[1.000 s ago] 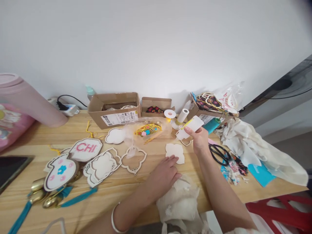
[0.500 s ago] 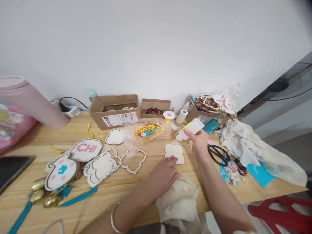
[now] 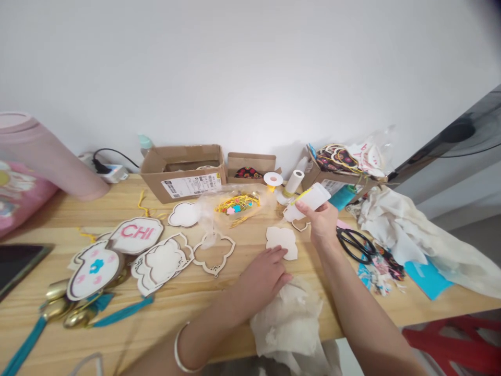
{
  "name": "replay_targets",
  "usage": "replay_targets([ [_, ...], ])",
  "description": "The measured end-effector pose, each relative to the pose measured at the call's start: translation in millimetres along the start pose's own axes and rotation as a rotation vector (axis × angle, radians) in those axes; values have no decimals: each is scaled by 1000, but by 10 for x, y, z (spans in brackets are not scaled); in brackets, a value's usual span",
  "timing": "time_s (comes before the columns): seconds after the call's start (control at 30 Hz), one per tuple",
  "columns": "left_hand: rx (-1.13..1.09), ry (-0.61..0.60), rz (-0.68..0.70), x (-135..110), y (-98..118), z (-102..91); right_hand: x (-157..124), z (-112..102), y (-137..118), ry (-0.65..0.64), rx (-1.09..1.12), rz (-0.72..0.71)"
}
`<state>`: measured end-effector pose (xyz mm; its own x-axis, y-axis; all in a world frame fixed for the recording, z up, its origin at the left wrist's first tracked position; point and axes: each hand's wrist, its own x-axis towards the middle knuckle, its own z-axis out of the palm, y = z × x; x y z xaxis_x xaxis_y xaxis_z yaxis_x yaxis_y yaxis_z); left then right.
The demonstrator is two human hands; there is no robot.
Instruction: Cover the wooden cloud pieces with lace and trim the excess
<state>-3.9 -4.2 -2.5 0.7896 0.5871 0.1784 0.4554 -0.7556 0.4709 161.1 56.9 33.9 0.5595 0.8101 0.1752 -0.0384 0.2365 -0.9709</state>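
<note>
In my right hand (image 3: 324,222) is a white glue bottle (image 3: 314,196) with a yellow strip, tipped so its narrower end points down and left. The fingertips of my left hand (image 3: 268,274) lie on the lower edge of a small off-white four-lobed piece (image 3: 279,239), fingers stretched out and pressing it flat to the table. Just below that hand a crumpled piece of cream cloth (image 3: 289,318) hangs over the table's front edge. Partly behind the bottle is a small wooden outline frame (image 3: 300,225).
Black scissors (image 3: 354,244) and fabric scraps (image 3: 378,274) lie to the right, beside cream cloth (image 3: 415,224). Cardboard boxes (image 3: 156,180) line the wall. Wooden frames (image 3: 214,256), embroidered panels (image 3: 135,235) and brass bells (image 3: 78,316) with teal tassels spread across the left.
The view has shifted slightly. Both hands keep nearly the same pose, the right still gripping the tilted glue bottle and the left still on the four-lobed piece.
</note>
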Motion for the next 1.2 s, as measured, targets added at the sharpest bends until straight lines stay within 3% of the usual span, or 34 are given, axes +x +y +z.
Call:
replay_targets([
  [0.33,3,12,-20,-6,57,-41,-44,36,32,-44,-86,-60],
  [0.77,21,-4,-18,13,61,-26,-169,121,52,-190,-269,-91],
  [1.2,11,-22,-16,11,49,17,-135,123,142,-191,-261,-133],
])
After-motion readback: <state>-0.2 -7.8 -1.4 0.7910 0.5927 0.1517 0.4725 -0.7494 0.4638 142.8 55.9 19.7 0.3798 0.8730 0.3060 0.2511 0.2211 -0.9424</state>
